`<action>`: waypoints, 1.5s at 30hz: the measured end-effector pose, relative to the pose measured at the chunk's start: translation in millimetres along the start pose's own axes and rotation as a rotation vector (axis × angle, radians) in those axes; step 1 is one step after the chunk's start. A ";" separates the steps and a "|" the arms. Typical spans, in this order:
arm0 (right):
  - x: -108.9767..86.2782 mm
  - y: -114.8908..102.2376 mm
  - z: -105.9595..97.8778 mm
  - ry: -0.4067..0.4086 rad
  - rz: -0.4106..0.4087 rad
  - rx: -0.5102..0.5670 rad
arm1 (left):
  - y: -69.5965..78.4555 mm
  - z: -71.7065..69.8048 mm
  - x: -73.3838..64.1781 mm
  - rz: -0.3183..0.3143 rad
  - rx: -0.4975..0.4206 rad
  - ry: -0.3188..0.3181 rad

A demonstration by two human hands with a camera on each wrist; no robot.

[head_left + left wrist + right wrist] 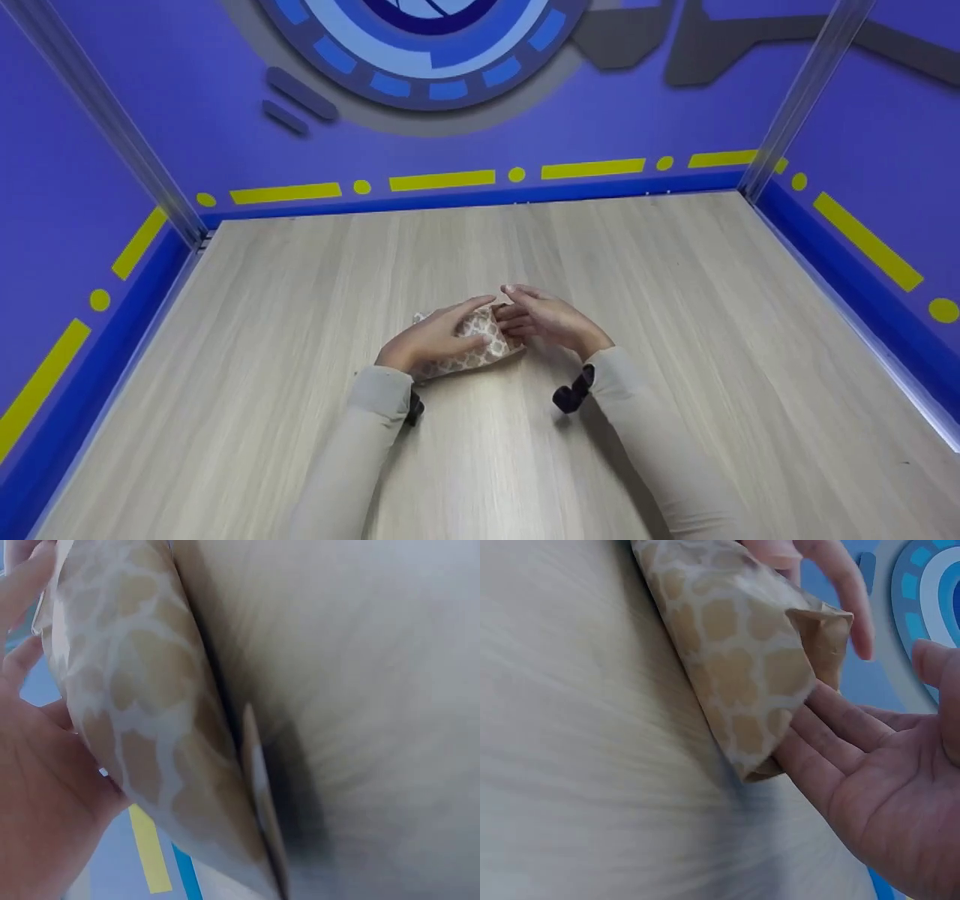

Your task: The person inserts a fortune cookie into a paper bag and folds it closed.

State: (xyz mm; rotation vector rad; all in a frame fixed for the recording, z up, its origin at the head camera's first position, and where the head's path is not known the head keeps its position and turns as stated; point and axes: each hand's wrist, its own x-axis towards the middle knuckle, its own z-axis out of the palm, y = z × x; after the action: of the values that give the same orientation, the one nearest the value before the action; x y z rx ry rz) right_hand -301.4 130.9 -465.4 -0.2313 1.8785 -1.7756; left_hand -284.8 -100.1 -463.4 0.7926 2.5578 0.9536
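Blue-violet walls (165, 97) close in the work area on three sides, the back one printed with a large round emblem (420, 71) and all of them lined low down with yellow dashes (442, 180). Inside them spreads a pale wood table (300, 277), with metal posts (810, 97) rising at its two far corners. Two light sleeves (341, 465) reach in from the near edge, a small black device (574, 390) at each wrist. Between the hands, near the middle of the table, a paper bag (480, 324) with a tan-and-white patch pattern lies on its side, its mouth turned toward the right hand (559, 322). Over the bag comes the left hand (427, 339), holding it: the thumb lies across the near face and the fingers reach along the far side, so the bag sits between them. Right-hand fingers are straight and close together, palm turned up toward the bag, their tips hidden just inside the open mouth; the thumb stands well apart from them, outside the bag. Brown inner paper (826, 641) shows at the rim, above those fingers.
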 end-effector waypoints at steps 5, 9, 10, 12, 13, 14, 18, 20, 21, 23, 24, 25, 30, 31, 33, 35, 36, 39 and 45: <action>-4.4 0.7 -7.3 0.001 -0.023 -0.052 | -6.2 -0.2 0.2 -0.029 -0.011 0.010; -7.0 1.2 -12.4 -0.010 -0.054 -0.076 | -10.3 -0.4 0.4 -0.051 0.001 0.031; -7.5 1.3 -13.5 -0.008 -0.060 -0.082 | -11.1 -0.6 0.2 -0.056 0.003 0.034; -8.6 1.4 -15.8 0.004 -0.062 -0.081 | -11.9 -1.1 -0.4 -0.062 0.004 0.039; -9.1 1.8 -17.2 0.010 -0.063 -0.077 | -12.0 -1.4 -0.6 -0.061 0.009 0.042; -9.5 2.2 -18.4 0.020 -0.064 -0.077 | -11.7 -1.9 -0.9 -0.063 0.013 0.043; -11.0 4.8 -24.3 0.064 -0.068 -0.087 | -11.4 -3.0 -1.6 -0.046 0.048 0.064; -11.7 6.1 -27.3 0.085 -0.070 -0.095 | -11.5 -3.4 -2.4 -0.040 0.063 0.079; -12.1 6.7 -28.8 0.095 -0.069 -0.096 | -11.6 -3.5 -2.8 -0.037 0.066 0.087; -12.6 7.9 -31.8 0.123 -0.062 -0.081 | -11.5 -3.5 -4.1 -0.040 0.073 0.100; -12.9 8.4 -33.1 0.139 -0.057 -0.068 | -11.5 -3.4 -4.8 -0.043 0.074 0.106; -13.0 8.9 -34.7 0.152 -0.051 -0.056 | -11.4 -3.2 -5.3 -0.046 0.075 0.112; -13.2 11.8 -39.7 0.198 -0.010 -0.050 | -10.9 -0.7 -6.7 -0.069 0.060 0.133; -13.0 12.5 -40.2 0.201 -0.003 -0.064 | -10.7 0.0 -6.5 -0.074 0.054 0.136; -12.3 13.4 -40.3 0.203 0.005 -0.072 | -9.9 1.3 -6.0 -0.088 0.037 0.146; -10.8 15.0 -39.6 0.201 0.006 -0.081 | -9.0 2.9 -5.4 -0.090 0.011 0.166; -10.1 15.6 -38.8 0.203 0.006 -0.083 | -8.3 3.7 -5.1 -0.096 -0.005 0.175; -8.0 17.9 -35.4 0.202 0.016 -0.067 | -6.0 6.5 -4.2 -0.121 -0.077 0.197; -3.4 20.1 -25.7 0.191 0.019 -0.052 | -1.8 11.6 0.0 -0.194 -0.258 0.240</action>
State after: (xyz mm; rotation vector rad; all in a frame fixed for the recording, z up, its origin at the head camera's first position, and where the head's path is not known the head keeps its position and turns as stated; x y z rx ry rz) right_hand -306.3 157.3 -484.2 -0.0642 2.0538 -1.7915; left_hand -280.4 -95.4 -473.2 0.3706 2.5724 1.3472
